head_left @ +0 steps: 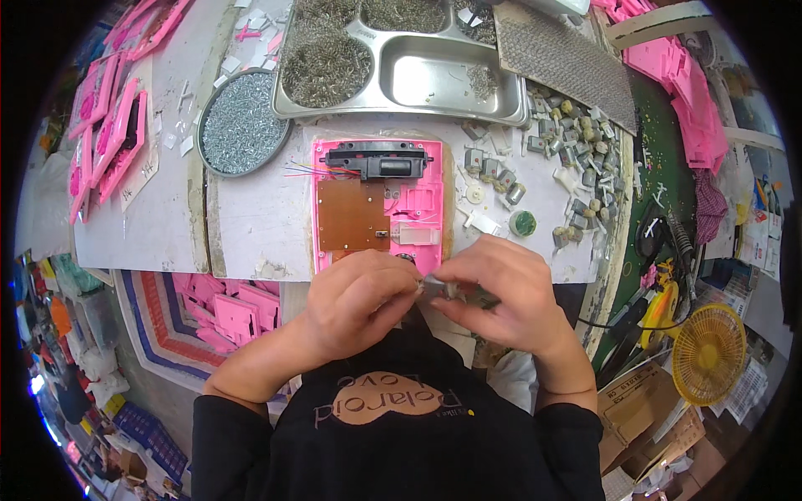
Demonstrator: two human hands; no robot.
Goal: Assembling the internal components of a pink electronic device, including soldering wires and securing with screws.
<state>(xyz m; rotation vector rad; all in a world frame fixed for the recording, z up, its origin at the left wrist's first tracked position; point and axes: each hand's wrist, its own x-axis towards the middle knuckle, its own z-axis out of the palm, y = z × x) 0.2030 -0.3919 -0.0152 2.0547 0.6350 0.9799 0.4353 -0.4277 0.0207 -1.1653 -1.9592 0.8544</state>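
Note:
A pink plastic housing lies on the bench in front of me. A brown circuit board, a black printer-like mechanism and thin coloured wires are in it. Just off the housing's near edge, my left hand and my right hand meet with bent fingers. Between their fingertips they pinch a small greyish metal part; the fingers hide most of it, so its kind is unclear. Beyond my right hand stand a small round container with a green top and a white plastic piece.
Small metal motors lie scattered at the right. A steel compartment tray with springs stands at the back, beside a round dish of screws. Pink panels lie far left; a crate of pink parts sits below. A yellow fan is at right.

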